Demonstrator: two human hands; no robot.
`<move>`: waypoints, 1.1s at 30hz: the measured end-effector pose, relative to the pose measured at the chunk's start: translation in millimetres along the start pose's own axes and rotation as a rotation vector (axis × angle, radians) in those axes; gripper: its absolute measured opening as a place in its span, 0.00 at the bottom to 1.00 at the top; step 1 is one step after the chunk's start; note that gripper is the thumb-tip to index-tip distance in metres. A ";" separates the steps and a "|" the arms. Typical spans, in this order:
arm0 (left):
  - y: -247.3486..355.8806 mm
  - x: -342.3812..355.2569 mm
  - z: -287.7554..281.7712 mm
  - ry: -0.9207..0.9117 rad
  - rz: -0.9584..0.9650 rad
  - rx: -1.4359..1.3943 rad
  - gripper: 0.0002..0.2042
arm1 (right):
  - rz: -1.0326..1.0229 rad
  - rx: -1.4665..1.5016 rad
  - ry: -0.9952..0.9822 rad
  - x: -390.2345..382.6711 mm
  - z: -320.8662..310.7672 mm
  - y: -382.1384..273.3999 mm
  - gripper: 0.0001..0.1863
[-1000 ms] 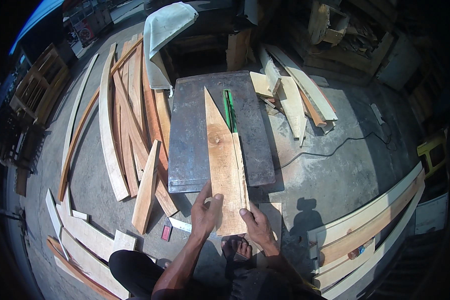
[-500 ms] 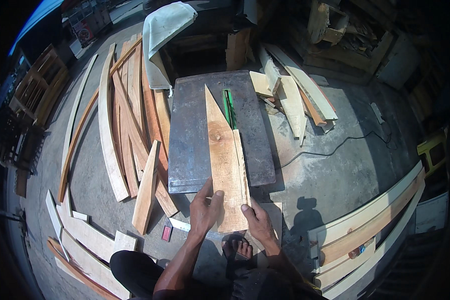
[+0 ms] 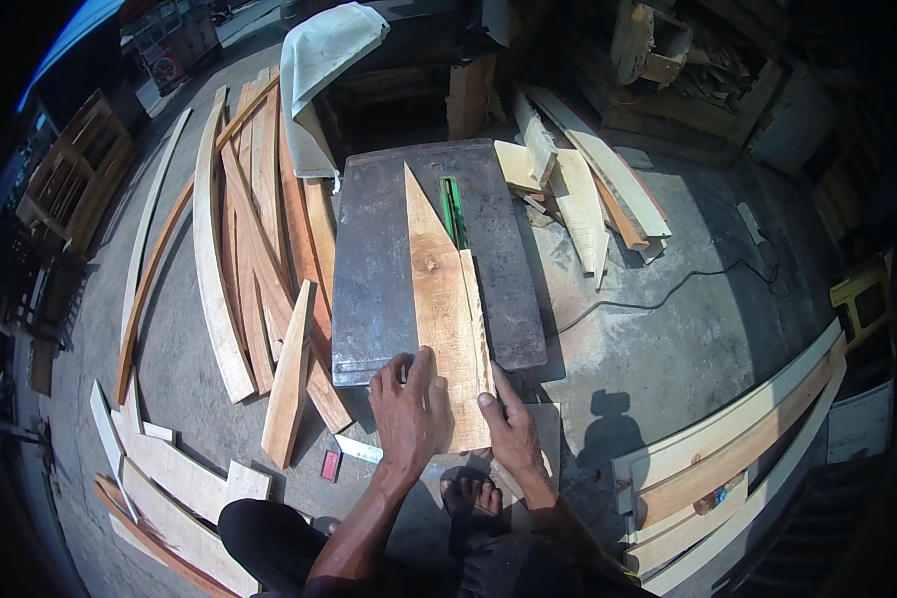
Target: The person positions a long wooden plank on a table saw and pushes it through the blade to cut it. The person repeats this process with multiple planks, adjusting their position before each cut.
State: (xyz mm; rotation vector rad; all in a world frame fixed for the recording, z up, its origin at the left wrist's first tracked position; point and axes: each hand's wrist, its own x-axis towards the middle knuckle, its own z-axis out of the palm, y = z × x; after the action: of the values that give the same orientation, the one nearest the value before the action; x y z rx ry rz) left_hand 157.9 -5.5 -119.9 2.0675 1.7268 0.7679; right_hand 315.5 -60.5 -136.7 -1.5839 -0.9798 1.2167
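A pale wooden board (image 3: 447,329) with a long pointed far end lies over a dark metal table (image 3: 379,259). Its tip reaches beside a green-edged slot (image 3: 453,211) in the table top. Along the board's right side runs a narrow rough-edged strip (image 3: 476,329); whether it is a separate piece I cannot tell. My right hand (image 3: 513,434) grips the near right edge, thumb on top and fingers underneath. At the left edge, my left hand (image 3: 406,414) rests against the board with its fingers apart, not wrapped round it. The board's near end sticks out past the table.
Long planks (image 3: 259,229) lie on the ground to the left, with more boards (image 3: 738,439) at lower right. Offcuts (image 3: 573,189) sit beyond the table's right side. A black cable (image 3: 658,304) crosses the concrete. A small red object (image 3: 330,465) lies near my feet.
My left hand has loosened from the board's edge, its fingers lifting and spreading. The board has slid slightly away from me, and my right hand has moved a little forward with it.
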 end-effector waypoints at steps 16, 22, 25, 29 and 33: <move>6.2 18.0 10.4 -0.133 0.005 0.063 0.30 | -0.137 -0.087 0.025 12.9 2.7 -0.8 0.31; 7.2 20.5 9.9 -0.140 -0.013 0.050 0.30 | -0.104 -0.118 0.023 14.8 3.7 -3.1 0.31; 8.0 22.5 10.7 -0.130 -0.005 0.060 0.30 | -0.085 -0.122 0.021 15.3 3.9 -5.8 0.32; 8.7 30.1 13.3 -0.124 0.006 0.054 0.30 | 0.026 -0.056 0.000 16.5 3.4 -7.7 0.32; 9.1 42.7 13.1 -0.156 0.002 0.056 0.30 | 0.021 -0.062 -0.004 17.3 5.5 -7.6 0.32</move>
State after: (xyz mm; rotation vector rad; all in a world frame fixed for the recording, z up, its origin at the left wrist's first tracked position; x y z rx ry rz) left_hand 177.9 35.4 -117.1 2.1051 1.6788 0.5483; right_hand 313.2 -41.1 -134.9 -1.6440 -1.0152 1.2148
